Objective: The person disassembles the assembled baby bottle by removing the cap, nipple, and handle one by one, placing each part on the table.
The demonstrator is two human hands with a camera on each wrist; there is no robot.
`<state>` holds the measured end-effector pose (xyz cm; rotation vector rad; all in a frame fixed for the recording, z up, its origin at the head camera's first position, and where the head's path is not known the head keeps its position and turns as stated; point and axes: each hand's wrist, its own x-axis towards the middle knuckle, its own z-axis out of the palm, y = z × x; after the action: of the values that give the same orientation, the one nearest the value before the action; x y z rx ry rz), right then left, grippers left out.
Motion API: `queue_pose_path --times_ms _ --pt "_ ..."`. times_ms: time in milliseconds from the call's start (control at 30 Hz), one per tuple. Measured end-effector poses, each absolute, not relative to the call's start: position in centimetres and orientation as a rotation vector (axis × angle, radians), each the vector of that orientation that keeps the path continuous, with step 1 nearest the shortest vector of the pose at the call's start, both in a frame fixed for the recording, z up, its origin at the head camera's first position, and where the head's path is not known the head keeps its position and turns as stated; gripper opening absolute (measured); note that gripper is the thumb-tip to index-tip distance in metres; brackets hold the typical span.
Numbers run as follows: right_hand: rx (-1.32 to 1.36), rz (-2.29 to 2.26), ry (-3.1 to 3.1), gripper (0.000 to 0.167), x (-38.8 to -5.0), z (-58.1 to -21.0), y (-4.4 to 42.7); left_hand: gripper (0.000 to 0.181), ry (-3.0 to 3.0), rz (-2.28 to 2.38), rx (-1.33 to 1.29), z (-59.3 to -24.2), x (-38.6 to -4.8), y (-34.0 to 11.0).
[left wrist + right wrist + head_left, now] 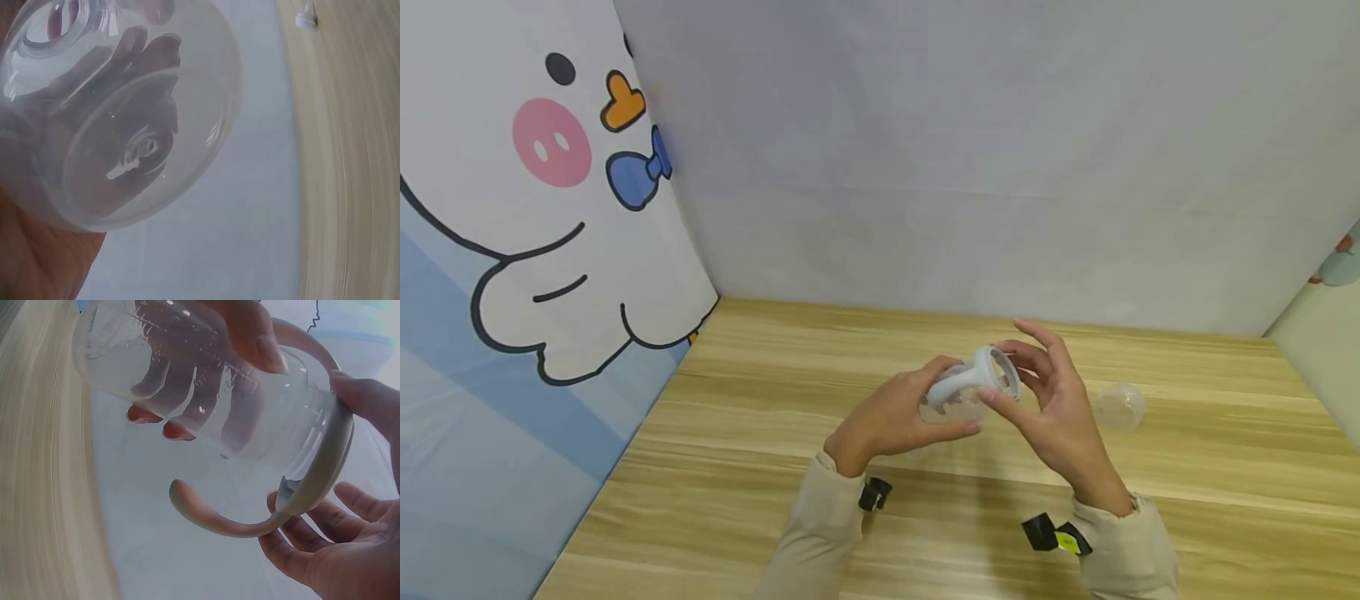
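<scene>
A clear baby bottle (187,381) is held tilted above the table, with faint measuring marks on its side. My left hand (895,412) grips the bottle's body, its fingers showing through the clear wall in the right wrist view. Round the bottle's neck sits a pale grey handle ring (981,371) with two curved handles. My right hand (1060,417) holds this ring at its rim between thumb and fingers. The bottle's rounded base (147,147) faces the left wrist camera. Inside the ring, the mouth has no teat on it.
A clear dome-shaped cap (1120,407) stands on the wooden table (737,500), right of my right hand. In the left wrist view a small white piece with a thin stem (306,20) lies on the wood. A pale cloth wall (1000,167) closes the back.
</scene>
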<state>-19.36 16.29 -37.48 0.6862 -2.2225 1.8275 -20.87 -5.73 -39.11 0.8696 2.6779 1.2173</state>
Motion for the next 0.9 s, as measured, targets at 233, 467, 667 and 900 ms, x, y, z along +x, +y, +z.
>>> queue_pose_path --times_ms 233,467,667,900 --pt "0.660 1.866 -2.176 0.075 -19.3 -37.3 16.4 0.064 2.666 1.226 0.876 -39.0 -20.7 -5.8" --pt "0.624 1.885 -2.151 0.073 -19.5 -37.2 16.7 0.066 2.676 1.211 0.850 -39.0 -20.8 -5.7" --pt "0.577 1.941 -2.138 0.070 -20.5 -37.4 17.3 0.065 2.687 1.197 0.806 -39.2 -21.3 -5.3" --pt "0.530 1.938 -2.160 0.067 -21.6 -37.7 17.9 0.066 2.682 1.186 0.754 -39.3 -22.0 -4.6"
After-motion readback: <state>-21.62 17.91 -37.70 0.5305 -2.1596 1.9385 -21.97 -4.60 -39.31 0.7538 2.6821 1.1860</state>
